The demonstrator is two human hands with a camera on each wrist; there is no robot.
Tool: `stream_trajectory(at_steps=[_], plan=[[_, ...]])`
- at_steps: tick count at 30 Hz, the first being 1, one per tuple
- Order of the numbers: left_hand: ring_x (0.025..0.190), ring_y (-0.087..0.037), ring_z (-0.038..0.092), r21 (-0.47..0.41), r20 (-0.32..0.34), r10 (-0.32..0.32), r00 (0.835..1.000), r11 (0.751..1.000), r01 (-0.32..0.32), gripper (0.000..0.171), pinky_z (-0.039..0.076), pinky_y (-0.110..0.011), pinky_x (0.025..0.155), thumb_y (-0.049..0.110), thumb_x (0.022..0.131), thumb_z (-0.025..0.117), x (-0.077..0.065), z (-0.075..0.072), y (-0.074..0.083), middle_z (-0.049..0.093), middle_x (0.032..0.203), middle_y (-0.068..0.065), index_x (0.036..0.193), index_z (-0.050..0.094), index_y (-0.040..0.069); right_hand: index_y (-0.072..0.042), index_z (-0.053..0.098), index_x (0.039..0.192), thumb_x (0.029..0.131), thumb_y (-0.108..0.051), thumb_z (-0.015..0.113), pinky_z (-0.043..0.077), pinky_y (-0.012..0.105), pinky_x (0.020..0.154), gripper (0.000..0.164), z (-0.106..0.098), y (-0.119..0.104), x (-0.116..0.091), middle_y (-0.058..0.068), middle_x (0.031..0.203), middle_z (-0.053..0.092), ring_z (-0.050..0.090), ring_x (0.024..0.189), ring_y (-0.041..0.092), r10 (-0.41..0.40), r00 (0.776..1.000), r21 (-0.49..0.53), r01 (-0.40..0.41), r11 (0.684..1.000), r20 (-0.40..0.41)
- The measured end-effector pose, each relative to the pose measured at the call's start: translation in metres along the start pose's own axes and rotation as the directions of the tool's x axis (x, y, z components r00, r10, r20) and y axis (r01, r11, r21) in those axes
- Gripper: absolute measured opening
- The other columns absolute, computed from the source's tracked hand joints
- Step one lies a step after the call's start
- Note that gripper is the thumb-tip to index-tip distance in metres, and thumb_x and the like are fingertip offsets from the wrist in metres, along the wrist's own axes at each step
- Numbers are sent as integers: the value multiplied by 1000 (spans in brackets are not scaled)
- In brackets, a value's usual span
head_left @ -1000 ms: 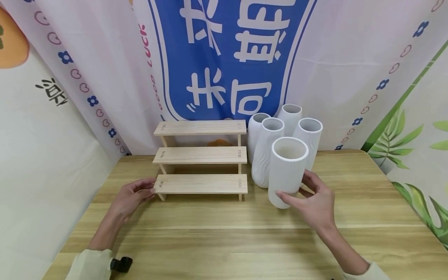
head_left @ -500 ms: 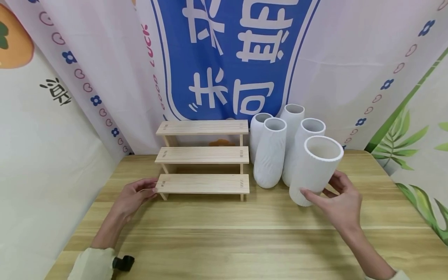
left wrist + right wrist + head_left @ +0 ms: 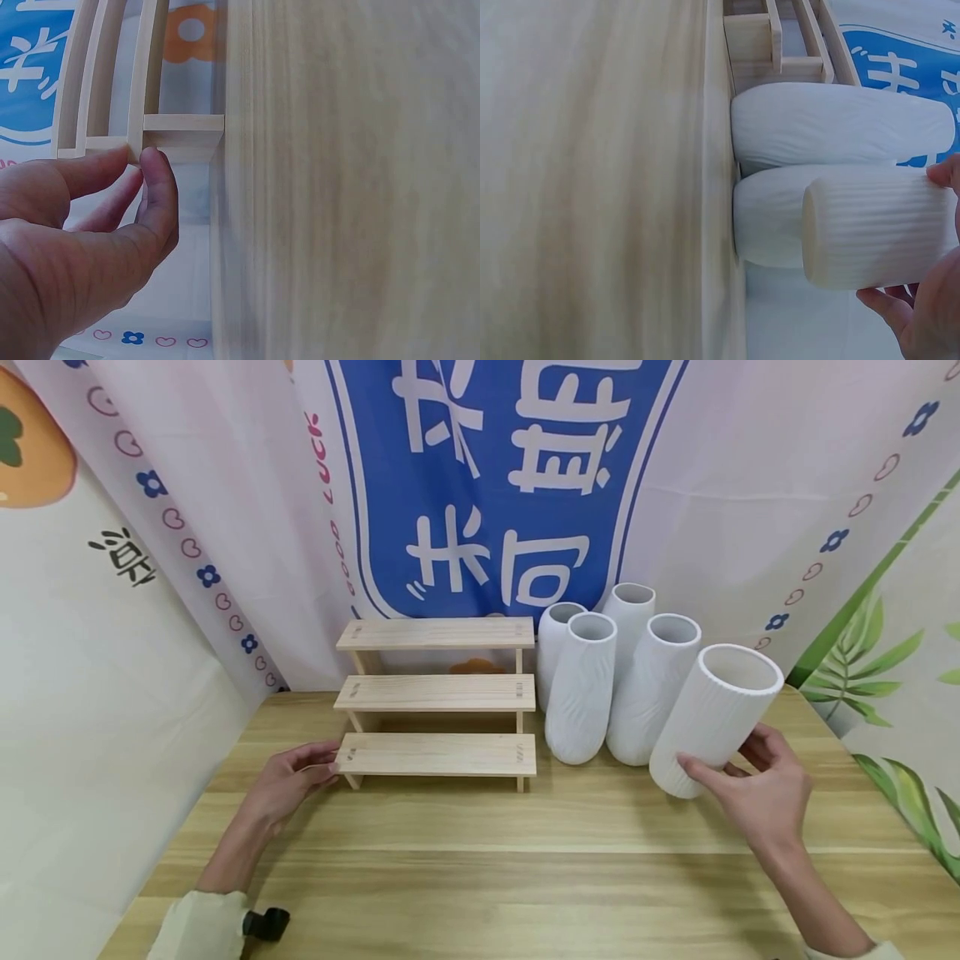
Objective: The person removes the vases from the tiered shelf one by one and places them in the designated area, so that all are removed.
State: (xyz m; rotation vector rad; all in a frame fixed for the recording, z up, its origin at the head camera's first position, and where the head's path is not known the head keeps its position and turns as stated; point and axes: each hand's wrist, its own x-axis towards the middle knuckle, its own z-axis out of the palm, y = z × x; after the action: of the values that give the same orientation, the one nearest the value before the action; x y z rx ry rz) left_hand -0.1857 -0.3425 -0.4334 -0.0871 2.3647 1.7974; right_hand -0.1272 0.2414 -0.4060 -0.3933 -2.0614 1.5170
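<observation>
In the head view my right hand [image 3: 768, 793] grips a white ribbed vase [image 3: 712, 718] low on its side, thumb on the near face. The vase leans to the right, its mouth upward; the right wrist view shows its base [image 3: 817, 232] off the table. My left hand [image 3: 288, 785] pinches the left end of the lowest board of a three-step wooden display stand [image 3: 438, 753]. In the left wrist view the thumb and fingers of that left hand [image 3: 97, 240] meet at the board's end. The fingers behind the held vase are partly hidden.
Several white vases stand close together right of the stand, among them a front one [image 3: 577, 702] and a right one [image 3: 648, 693] beside the held vase. All are on a wood-grain table [image 3: 465, 877]. A printed curtain [image 3: 720, 527] hangs behind.
My right hand has carried the held vase to the right, away from the other vases, and it now leans more. The left hand has stayed at the stand.
</observation>
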Motion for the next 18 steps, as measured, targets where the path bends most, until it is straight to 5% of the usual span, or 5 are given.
stream_trajectory(at_steps=[18], plan=[[106, 1, 68, -11, 0, -2, 1000, 1000, 2, 54, 63, -17, 99, -1, 109, 57, -1, 1, 2, 59, 132, -12, 158, 40, -13, -22, 68, 118, 69, -1, 100, 61, 6, 74, 62, -18, 10, 26, -25, 101, 67, 67, 96, -6, 69, 997, -20, -70, 997, -36]])
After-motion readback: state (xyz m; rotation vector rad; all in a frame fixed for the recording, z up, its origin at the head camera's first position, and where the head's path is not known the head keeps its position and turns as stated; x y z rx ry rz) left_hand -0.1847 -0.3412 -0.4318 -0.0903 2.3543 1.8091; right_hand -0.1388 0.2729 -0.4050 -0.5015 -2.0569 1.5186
